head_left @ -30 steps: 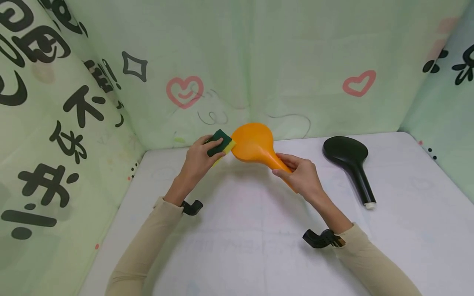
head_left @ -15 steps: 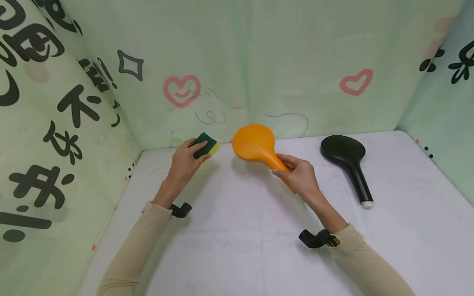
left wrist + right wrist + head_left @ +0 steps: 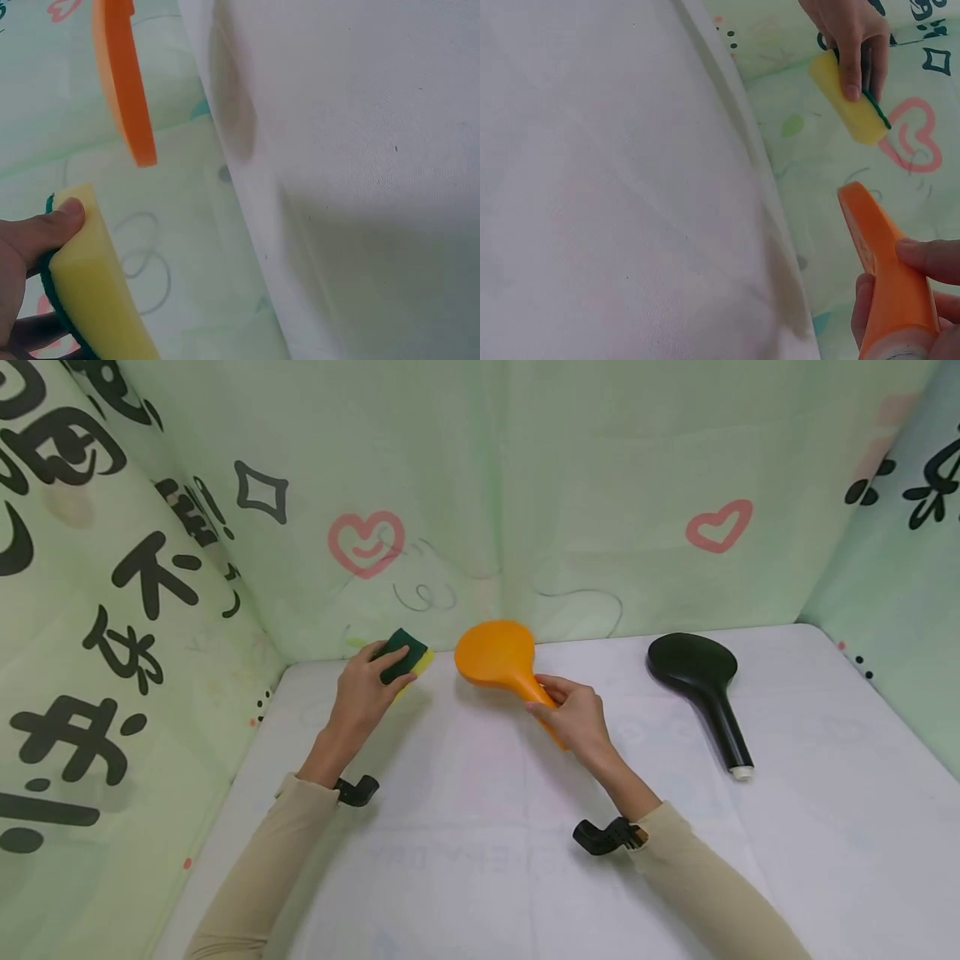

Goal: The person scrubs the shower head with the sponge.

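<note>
My left hand [image 3: 362, 687] pinches a sponge [image 3: 402, 658] with a dark green scouring side and a yellow side. In the left wrist view the thumb presses the yellow sponge [image 3: 97, 277]. My right hand [image 3: 576, 714] grips the handle of an orange shower head [image 3: 495, 653], its smooth back facing up. The right wrist view shows thumb and fingers around the orange handle [image 3: 901, 300]; the spray face is seen only edge-on. A gap separates sponge and shower head, both above the table. On the right lies a black shower head [image 3: 693, 664], untouched.
A white cloth covers the table [image 3: 465, 877]. Pale green curtains [image 3: 600, 460] with printed hearts and dark lettering rise behind it and at both sides. A black curved device sits on each wrist, such as the right wrist device [image 3: 607, 837].
The sponge was against the orange shower head's edge; my left hand has drawn it away to the left. In the last half second my right hand has shifted left with the shower head.
</note>
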Available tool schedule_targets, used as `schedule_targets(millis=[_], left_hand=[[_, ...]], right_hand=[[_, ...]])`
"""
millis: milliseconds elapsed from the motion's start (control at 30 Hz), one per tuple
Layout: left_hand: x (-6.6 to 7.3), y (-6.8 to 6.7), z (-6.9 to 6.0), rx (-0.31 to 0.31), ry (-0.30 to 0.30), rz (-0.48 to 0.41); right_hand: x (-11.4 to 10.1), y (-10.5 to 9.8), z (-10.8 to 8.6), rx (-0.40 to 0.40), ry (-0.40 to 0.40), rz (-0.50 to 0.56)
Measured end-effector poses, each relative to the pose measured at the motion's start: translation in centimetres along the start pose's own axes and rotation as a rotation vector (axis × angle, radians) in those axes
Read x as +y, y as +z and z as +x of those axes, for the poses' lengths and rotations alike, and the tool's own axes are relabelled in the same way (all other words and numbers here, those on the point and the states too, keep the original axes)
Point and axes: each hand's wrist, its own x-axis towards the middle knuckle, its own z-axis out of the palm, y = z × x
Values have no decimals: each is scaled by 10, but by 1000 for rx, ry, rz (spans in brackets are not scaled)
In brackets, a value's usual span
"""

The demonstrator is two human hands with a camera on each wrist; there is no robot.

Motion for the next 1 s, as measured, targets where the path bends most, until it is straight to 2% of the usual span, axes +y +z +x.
schedule_targets(millis=[267,500,633,733,833,1000], left_hand=[[-2,0,-2,12,8,3],[-2,-2,-4,8,11,2],[0,-1,-3,5,16,5],[1,-1,-2,5,16,7],[2,-1,-2,4,15,12],[4,-1,-2,-5,22,18]], right_hand=[[8,17,14,27,20,-47],[20,26,15,11,86,-67],[22,26,15,-6,77,-106],[19,24,16,-29,38,-172],[16,21,17,-60,-11,-287],[9,20,19,-130,-36,-428]])
